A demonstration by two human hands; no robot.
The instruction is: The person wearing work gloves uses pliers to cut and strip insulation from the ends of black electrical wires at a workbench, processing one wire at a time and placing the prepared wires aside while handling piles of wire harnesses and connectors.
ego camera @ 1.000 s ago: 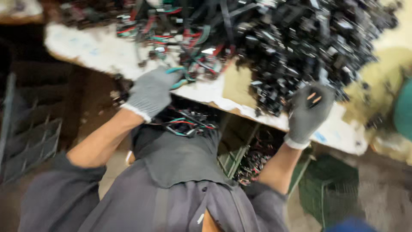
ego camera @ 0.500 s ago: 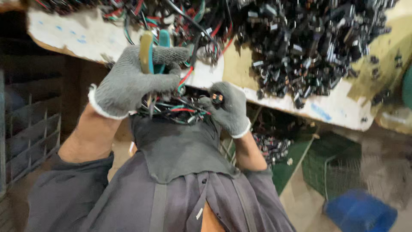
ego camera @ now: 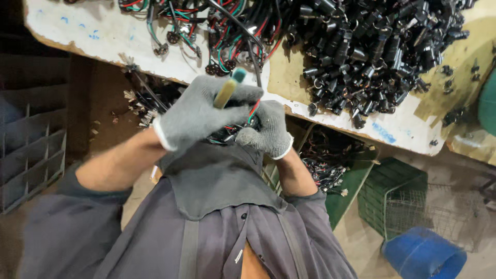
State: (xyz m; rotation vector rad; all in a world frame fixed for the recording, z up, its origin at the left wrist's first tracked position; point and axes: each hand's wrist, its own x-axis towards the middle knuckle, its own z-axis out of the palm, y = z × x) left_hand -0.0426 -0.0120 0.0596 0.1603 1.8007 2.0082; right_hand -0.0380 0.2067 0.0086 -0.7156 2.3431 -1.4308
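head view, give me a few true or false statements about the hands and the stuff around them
1. Both hands wear grey knit gloves. True.
2. The left hand grips a tool with a yellow and teal handle. True.
3. The right hand rests flat on the bench. False: it is closed around red, green and black wires beside the left hand.
4. The pile of black parts lies on the floor. False: it lies on the white bench.
5. A blue container stands on the floor. True.

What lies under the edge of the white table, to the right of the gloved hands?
Under the white table sits a green bin holding a tangle of black wired parts. Its far end is covered by the tabletop, and the right hand hides its near corner.
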